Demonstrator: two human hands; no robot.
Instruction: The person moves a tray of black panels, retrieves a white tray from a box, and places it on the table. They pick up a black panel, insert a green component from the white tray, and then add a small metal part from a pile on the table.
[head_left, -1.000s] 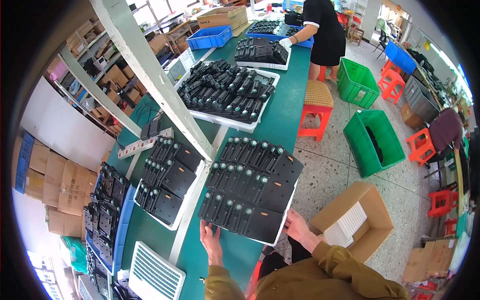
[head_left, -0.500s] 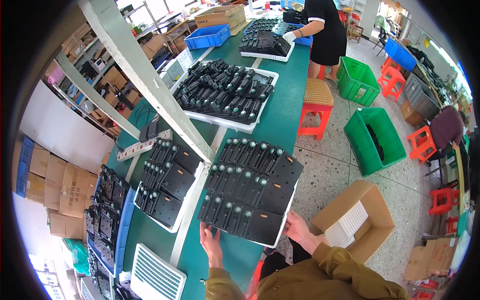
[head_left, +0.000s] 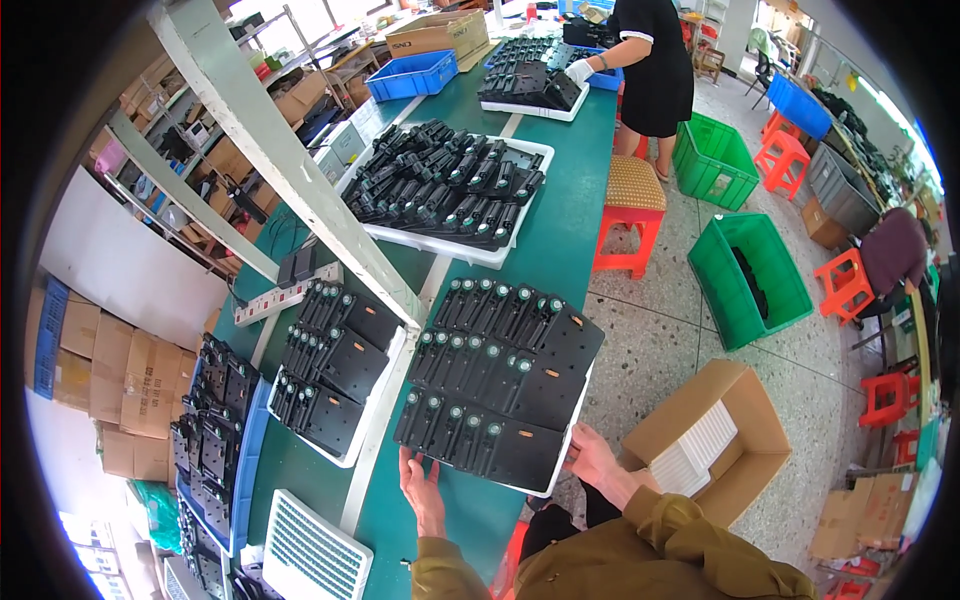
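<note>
A white tray (head_left: 582, 399) lies in front of me at the right edge of the green table. It carries black boards (head_left: 527, 449) with rows of black cylindrical parts (head_left: 473, 352) that have round, glassy ends. My left hand (head_left: 425, 492) is at the tray's near left edge, its fingers bent against the rim and partly hidden below it. At the near right corner my right hand (head_left: 600, 463) grips the tray's side, with some fingers out of sight underneath.
Similar loaded trays stand left (head_left: 352, 452) and farther back (head_left: 488, 252). A white post (head_left: 290, 160) rises beside the tray. Right of the table are an open carton (head_left: 745, 440), green crates (head_left: 740, 285) and a stool (head_left: 634, 200). A gloved person (head_left: 650, 70) stands at the far end.
The tray sits very slightly farther left in the picture, with both my hands still on it. At the far end the person's legs have shifted a little.
</note>
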